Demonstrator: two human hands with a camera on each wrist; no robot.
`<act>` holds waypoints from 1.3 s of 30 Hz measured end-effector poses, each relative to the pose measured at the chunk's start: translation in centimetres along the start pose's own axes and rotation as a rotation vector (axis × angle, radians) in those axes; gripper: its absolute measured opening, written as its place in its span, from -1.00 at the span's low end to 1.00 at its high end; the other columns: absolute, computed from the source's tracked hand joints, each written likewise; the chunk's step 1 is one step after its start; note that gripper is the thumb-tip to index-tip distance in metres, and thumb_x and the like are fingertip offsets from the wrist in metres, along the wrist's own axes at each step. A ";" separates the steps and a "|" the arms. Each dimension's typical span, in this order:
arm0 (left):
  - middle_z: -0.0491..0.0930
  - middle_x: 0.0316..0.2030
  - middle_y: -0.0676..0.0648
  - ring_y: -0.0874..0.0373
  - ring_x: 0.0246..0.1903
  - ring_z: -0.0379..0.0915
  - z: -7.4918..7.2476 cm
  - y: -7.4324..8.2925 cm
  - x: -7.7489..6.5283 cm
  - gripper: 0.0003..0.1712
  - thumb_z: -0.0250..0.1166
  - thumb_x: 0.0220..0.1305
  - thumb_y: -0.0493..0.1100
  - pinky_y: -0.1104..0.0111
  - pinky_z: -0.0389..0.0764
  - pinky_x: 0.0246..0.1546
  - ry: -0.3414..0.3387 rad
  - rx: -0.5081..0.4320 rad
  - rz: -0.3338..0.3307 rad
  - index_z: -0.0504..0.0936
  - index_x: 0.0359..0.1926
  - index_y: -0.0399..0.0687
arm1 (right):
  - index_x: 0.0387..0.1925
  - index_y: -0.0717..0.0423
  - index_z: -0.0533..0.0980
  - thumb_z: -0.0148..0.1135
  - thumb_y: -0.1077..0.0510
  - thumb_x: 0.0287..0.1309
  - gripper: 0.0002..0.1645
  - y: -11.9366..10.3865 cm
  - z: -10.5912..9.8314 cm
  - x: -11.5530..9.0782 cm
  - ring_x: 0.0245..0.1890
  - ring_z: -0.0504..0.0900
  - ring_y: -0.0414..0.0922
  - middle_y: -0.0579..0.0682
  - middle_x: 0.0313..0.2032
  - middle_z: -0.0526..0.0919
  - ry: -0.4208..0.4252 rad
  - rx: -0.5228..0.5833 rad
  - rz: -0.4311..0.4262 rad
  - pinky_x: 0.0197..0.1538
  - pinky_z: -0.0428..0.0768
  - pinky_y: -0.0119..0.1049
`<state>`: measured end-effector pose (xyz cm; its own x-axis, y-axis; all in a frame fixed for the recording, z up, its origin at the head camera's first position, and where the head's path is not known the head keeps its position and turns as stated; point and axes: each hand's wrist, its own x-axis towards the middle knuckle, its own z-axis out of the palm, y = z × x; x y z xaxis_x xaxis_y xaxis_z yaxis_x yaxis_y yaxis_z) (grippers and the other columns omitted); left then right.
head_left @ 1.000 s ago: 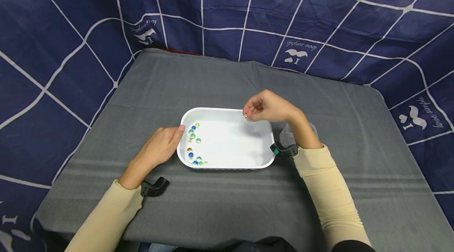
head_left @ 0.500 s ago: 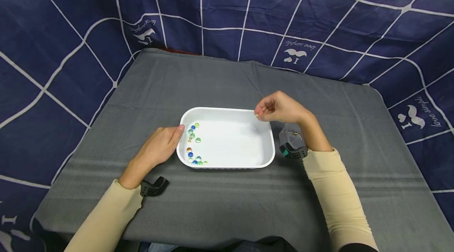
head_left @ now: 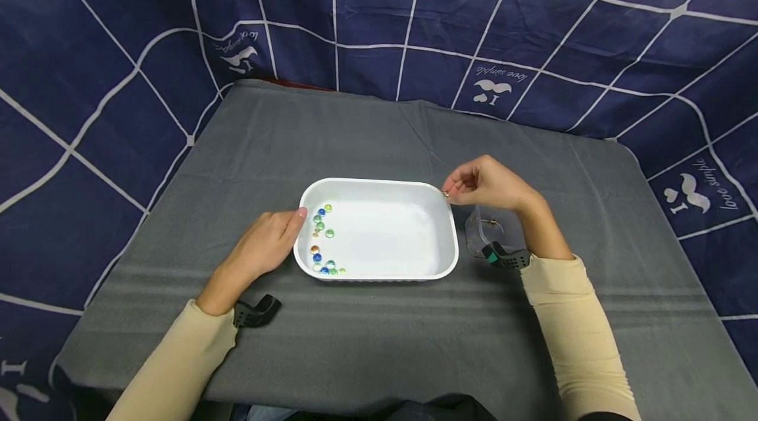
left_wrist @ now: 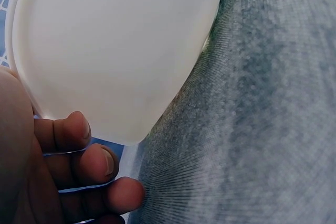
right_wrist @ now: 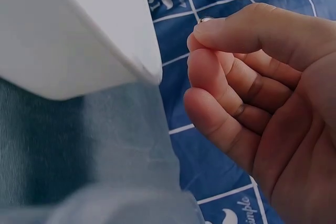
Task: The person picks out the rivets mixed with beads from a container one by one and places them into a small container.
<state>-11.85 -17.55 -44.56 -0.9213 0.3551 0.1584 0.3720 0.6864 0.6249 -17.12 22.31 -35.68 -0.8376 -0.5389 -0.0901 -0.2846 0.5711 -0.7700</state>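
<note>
My left hand [head_left: 268,243] holds the left end of a white tray [head_left: 385,230], its thumb over the rim; in the left wrist view, bent fingertips [left_wrist: 97,163] show at the tray's outer wall. Several glass marbles [head_left: 317,257], blue, green, clear and amber, lie along the tray's left side, with a small gold-coloured bit [head_left: 316,233] among them. At the tray's far right corner, my right hand [head_left: 488,184] pinches a tiny shiny gold-coloured piece [head_left: 446,195] between thumb and index finger. Its exact kind is too small to tell.
A clear plastic container [head_left: 478,240] stands right of the tray, partly hidden under my right wrist, with a small gold-coloured piece [head_left: 490,221] in it. Grey cloth [head_left: 355,335] covers the table. Blue curtains [head_left: 379,13] with white lines hang around it.
My right hand has moved right with the pinched piece, from over the tray to its far right corner, uncovering more of the clear container. The left hand has stayed on the tray.
</note>
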 end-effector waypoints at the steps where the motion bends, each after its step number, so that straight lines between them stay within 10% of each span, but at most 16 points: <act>1: 0.62 -0.45 -0.21 0.01 -0.48 0.47 0.0 0.0 0.0 -0.47 -0.13 0.59 -0.04 0.07 0.47 -0.40 0.000 0.000 0.001 0.64 -0.37 -0.23 | -0.27 0.35 0.65 0.38 0.41 0.07 -0.86 0.1 -0.1 -0.2 -0.38 0.66 -0.16 0.11 -0.37 0.71 0.006 -0.002 0.008 -0.29 0.60 -0.37; 39: 0.59 -0.48 -0.19 0.01 -0.48 0.45 0.0 0.0 0.1 -0.46 -0.14 0.59 -0.04 0.09 0.46 -0.41 0.002 -0.001 -0.007 0.62 -0.41 -0.20 | -0.26 0.52 0.58 0.25 0.58 0.05 -0.83 4.2 -2.6 -7.5 -0.39 0.68 -0.28 -0.03 -0.41 0.72 0.167 0.088 0.018 -0.35 0.60 -0.44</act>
<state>-11.91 -17.56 -44.57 -0.9240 0.3493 0.1554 0.3655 0.6879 0.6271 -13.27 30.34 -36.66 -0.9101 -0.4143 -0.0037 -0.2332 0.5197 -0.8219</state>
